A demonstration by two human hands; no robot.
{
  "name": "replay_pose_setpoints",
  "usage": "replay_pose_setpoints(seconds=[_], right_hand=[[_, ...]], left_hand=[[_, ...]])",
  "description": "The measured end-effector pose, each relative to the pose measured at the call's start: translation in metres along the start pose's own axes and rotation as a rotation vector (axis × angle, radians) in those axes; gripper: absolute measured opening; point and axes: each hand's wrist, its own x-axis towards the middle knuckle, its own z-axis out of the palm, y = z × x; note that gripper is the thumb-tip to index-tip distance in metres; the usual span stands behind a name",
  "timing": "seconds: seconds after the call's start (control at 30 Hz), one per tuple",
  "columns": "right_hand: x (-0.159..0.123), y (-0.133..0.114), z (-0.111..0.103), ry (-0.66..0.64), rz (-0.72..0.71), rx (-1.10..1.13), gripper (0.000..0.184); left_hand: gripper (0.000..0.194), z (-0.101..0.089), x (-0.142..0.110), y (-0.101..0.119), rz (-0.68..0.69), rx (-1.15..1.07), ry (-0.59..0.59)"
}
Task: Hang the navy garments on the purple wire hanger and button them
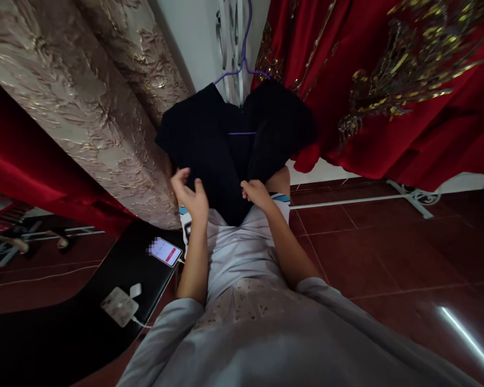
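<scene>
A dark short-sleeved shirt [210, 129] hangs on a purple hanger [244, 59] in front of me, its lower part reaching my lap. The front falls open at the neck, and the hanger's bar shows through the gap. At the shirt's left side, my left hand [192, 196] has its fingers apart and appears to hold nothing. My right hand [258, 192] is closed at the front edge, gripping the cloth of the shirt near the middle.
Red cloth with gold sequin trim [387, 118] hangs at the right, beige textured fabric [105, 118] at the left. On a black bench [80, 306] lie a lit phone [166, 251], a pale phone-like device [120, 307] and a small white case [135, 290]. A white rack foot [411, 199] stands on the tiles.
</scene>
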Motion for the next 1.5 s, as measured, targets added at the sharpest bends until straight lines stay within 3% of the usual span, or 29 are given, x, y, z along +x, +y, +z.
replay_pose_setpoints(seconds=[0.13,0.17,0.27,0.4,0.57,0.77,0.97,1.1,1.17,1.27,1.37,1.5], right_hand=[[-0.014,-0.017,-0.01,-0.038,-0.047,0.026,0.032],[-0.017,-0.02,-0.011,-0.015,-0.062,0.046,0.032],[-0.024,-0.024,-0.011,0.015,-0.085,0.14,0.035],[-0.03,-0.023,-0.012,-0.121,-0.145,0.232,0.041],[-0.04,-0.027,-0.011,-0.03,-0.32,-0.078,0.02],[-0.046,-0.035,-0.013,0.051,-0.336,-0.12,0.015],[-0.047,-0.03,-0.015,-0.037,-0.322,-0.058,0.018],[-0.042,-0.032,-0.017,-0.232,-0.193,0.181,0.025],[-0.031,-0.048,-0.023,-0.223,-0.183,0.277,0.026],[-0.002,-0.095,-0.038,0.027,-0.263,0.441,0.026],[0.02,-0.149,-0.051,0.255,-0.369,0.514,0.036],[0.015,-0.184,-0.052,0.237,-0.495,0.414,0.049]], left_hand=[[0.016,0.038,-0.031,0.015,0.015,-0.163,-0.533],[0.013,0.045,-0.036,0.019,0.006,-0.168,-0.6],[0.01,0.055,-0.044,0.028,-0.017,-0.137,-0.548],[0.01,0.054,-0.046,0.033,-0.057,-0.116,-0.415],[0.012,0.048,-0.046,0.037,0.018,-0.091,-0.35],[0.028,0.044,-0.048,0.042,-0.034,-0.162,-0.337],[0.047,0.041,-0.054,0.05,-0.061,-0.186,-0.353],[0.046,0.038,-0.053,0.05,-0.026,-0.176,-0.329],[0.044,0.041,-0.053,0.045,-0.015,-0.156,-0.326],[0.043,0.054,-0.058,0.031,-0.008,-0.126,-0.32],[0.04,0.071,-0.062,0.019,0.003,-0.11,-0.384],[0.043,0.079,-0.034,0.029,0.041,-0.073,-0.598]])
